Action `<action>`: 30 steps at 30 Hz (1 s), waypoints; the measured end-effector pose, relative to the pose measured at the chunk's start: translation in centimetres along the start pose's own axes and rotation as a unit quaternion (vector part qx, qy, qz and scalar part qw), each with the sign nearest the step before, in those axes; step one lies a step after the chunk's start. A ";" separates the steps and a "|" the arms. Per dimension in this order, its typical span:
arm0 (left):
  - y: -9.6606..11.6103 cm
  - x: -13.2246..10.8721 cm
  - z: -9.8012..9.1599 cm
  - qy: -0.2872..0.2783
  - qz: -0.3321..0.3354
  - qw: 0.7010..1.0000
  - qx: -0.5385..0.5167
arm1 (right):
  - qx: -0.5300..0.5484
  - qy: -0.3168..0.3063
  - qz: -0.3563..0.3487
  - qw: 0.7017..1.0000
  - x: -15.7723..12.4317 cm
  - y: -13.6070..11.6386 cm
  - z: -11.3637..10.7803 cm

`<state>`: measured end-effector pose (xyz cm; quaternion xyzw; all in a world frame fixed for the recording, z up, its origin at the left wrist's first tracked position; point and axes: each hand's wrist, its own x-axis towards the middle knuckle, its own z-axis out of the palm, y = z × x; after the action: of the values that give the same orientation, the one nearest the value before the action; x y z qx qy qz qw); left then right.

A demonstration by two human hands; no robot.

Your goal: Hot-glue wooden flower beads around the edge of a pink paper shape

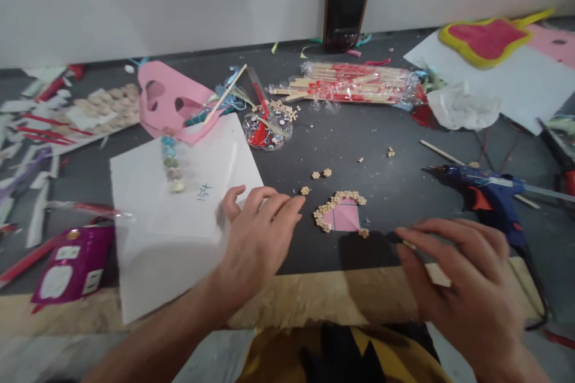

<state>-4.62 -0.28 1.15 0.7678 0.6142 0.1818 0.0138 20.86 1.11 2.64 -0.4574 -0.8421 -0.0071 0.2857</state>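
The left hand (263,221) is open; at its three o'clock, the pink paper panel edged with tan bead flowers (347,215) lies on the dark grey table (287,161). At the panel's four o'clock, the right hand (467,272) pinches a small, blurred, pale piece (408,244).

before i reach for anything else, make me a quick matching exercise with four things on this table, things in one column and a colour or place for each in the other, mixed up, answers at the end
Things
1. glue gun
2. flower-like clusters
3. bundle of sticks
4. packet

Colour or place
A. purple with white patches
B. along part of the edge of the small pink paper
C. blue, with an orange-red trigger
D. near the wall, in clear plastic

Pairs: 1-C, 2-B, 3-D, 4-A
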 end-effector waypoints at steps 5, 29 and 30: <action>0.0 1.2 0.8 -0.022 0.001 0.999 0.043 | -0.063 0.042 0.077 0.994 -2.6 2.9 -2.6; 3.2 0.4 -0.1 -0.014 -0.100 0.992 -0.071 | -0.197 -0.104 0.309 0.924 -4.8 11.8 -4.1; 3.7 -0.1 -0.1 -0.010 -0.102 0.991 -0.083 | -0.192 -0.118 0.312 0.923 -4.5 11.7 -4.0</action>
<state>-1.21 -1.25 2.08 0.6988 0.6721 0.2224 0.1025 33.70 3.34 0.90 -0.7407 -0.6667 -0.0251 0.0791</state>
